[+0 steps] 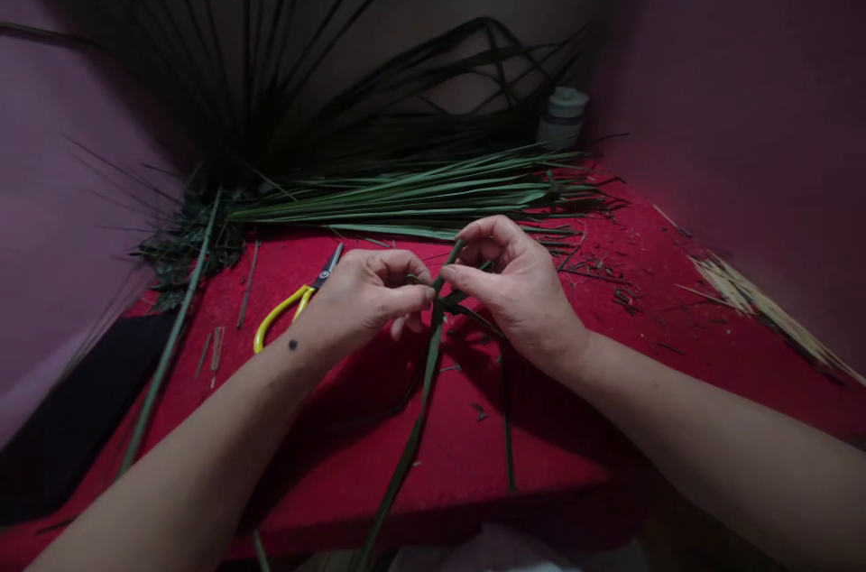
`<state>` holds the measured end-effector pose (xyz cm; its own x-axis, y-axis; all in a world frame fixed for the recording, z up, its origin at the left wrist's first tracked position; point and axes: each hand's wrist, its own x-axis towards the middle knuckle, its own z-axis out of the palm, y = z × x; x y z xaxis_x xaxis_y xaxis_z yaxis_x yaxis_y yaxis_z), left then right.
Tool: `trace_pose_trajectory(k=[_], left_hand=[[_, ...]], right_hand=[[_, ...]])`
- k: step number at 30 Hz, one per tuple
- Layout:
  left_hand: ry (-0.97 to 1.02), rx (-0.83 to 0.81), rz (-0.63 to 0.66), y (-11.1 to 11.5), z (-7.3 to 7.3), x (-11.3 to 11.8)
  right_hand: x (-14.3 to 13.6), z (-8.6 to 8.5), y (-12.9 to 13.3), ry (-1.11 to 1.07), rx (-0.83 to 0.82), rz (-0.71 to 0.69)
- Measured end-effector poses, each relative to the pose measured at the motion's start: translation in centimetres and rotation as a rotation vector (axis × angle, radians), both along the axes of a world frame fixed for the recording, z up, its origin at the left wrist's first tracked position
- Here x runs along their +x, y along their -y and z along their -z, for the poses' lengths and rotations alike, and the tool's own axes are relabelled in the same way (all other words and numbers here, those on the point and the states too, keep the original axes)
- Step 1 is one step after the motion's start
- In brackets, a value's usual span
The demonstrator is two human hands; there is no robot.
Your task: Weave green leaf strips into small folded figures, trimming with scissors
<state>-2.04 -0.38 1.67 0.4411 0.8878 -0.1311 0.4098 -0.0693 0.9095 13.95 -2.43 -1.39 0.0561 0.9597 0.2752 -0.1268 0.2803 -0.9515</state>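
Note:
Long green leaf strips (431, 364) cross between my two hands above the red cloth. My left hand (379, 288) pinches them from the left, thumb and forefinger at the crossing. On the right, my right hand (511, 283) has a strip between thumb and forefinger, its short end pointing up. One strip hangs down past the table's front edge, and another hangs below my right hand. Yellow-handled scissors (282, 315) lie beside my left wrist, partly hidden by it.
A bundle of green leaves (406, 198) lies across the back of the red table (541, 455). Behind it are dark fronds and a white container (563, 116). Pale sticks (764, 306) lie at right, a black object (87, 410) and a long stalk (177, 324) at left.

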Motion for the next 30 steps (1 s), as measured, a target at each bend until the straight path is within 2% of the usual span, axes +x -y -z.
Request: trace_pose_trajectory(k=[15, 30], left_hand=[[0.004, 0.033, -0.066, 0.47, -0.02, 0.68], [0.177, -0.154, -0.027, 0.47, 0.73, 0.84]], right_hand=[[-0.28, -0.16, 0.61, 0.176, 0.17, 0.138], [-0.19, -0.09, 0.75, 0.266, 0.237, 0.164]])
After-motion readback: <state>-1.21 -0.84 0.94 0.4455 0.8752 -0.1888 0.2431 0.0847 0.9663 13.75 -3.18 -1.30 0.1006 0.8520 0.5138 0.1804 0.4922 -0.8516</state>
